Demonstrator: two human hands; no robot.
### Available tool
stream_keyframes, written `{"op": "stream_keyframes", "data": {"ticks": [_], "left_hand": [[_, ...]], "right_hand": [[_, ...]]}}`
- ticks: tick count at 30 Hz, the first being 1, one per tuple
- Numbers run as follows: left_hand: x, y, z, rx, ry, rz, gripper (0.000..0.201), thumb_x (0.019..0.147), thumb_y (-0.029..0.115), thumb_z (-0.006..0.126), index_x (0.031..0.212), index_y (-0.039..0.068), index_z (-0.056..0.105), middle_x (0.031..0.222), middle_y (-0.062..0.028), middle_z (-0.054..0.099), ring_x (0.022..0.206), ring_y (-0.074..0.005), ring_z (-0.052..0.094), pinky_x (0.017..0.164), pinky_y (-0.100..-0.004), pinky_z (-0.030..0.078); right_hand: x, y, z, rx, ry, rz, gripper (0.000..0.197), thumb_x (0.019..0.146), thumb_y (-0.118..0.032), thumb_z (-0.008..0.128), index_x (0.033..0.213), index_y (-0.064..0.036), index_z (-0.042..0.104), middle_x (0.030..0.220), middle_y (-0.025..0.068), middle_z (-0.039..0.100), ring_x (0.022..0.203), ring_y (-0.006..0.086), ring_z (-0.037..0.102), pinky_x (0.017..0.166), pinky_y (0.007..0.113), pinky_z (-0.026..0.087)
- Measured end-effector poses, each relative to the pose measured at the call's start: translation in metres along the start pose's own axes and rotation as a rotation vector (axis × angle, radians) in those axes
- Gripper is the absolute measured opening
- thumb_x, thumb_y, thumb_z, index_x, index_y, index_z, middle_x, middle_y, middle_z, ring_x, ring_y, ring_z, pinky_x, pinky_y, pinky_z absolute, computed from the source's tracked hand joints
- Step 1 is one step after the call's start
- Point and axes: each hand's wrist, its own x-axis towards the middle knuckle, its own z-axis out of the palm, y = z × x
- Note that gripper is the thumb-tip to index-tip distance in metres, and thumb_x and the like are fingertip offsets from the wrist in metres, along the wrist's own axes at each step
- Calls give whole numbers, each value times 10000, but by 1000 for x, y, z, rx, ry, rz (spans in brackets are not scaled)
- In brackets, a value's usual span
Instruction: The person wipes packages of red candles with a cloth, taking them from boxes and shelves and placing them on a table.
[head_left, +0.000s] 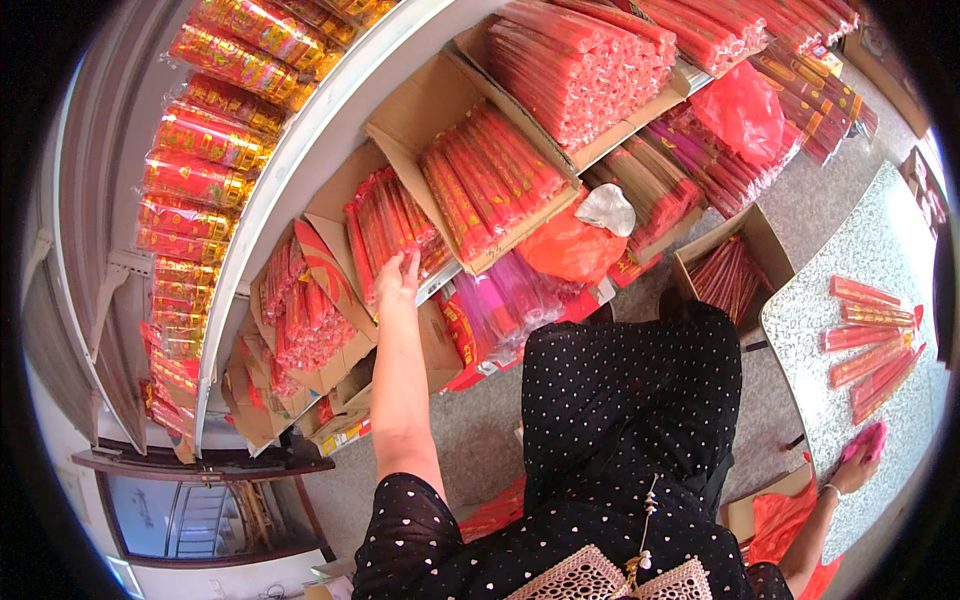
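Observation:
My left arm is stretched toward the shelf, and my left hand (398,278) rests at the ends of the long red wrapped packs (388,222), fingers extended against them. Nothing is visibly held in it. These packs look like bundled incense sticks in clear film. Beside them stands an open cardboard box (408,165) full of similar red packs (490,180). Far to the right, my right hand (853,470) presses a bunched pink cloth (868,440) onto the speckled table (800,300). Several slim red packs (868,340) lie fanned out on that table.
Above the shelf edge (285,165) stand red-and-gold wrapped cylinders (195,180). Large bundles of red sticks (590,75) fill the far shelf. Below are an orange-red plastic bag (570,245), purple-wrapped packs (515,295) and a floor carton (765,255). A dark-framed glass panel (200,515) is at lower left.

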Motion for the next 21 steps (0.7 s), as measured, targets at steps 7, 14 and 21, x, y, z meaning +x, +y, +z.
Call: {"op": "stream_keyframes", "data": {"ticks": [7, 14, 21], "left_hand": [[14, -9, 11, -162, 103, -24, 184, 883, 4, 516, 1046, -63, 464, 996, -161, 537, 896, -273, 573, 812, -441, 562], [28, -8, 8, -182, 105, -139, 278, 865, 160, 597, 1007, -44, 471, 946, -154, 537, 902, -303, 581, 810, -456, 550], [3, -47, -9, 160, -138, -190, 131, 856, 96, 510, 957, 15, 531, 879, -107, 594, 910, -269, 583, 745, -410, 497]], "right_hand": [[6, -6, -1, 150, -13, -117, 350, 871, -185, 521, 1190, -51, 570, 1134, 129, 607, 1002, 261, 576, 885, 351, 416], [2, 1, 2, -64, -11, -3, 339, 883, -146, 486, 1200, -57, 565, 1160, 107, 599, 1041, 254, 561, 915, 344, 401], [6, -10, -2, 138, -16, -109, 349, 884, -139, 470, 1212, -53, 555, 1199, 104, 575, 1084, 250, 538, 946, 342, 378]]}}
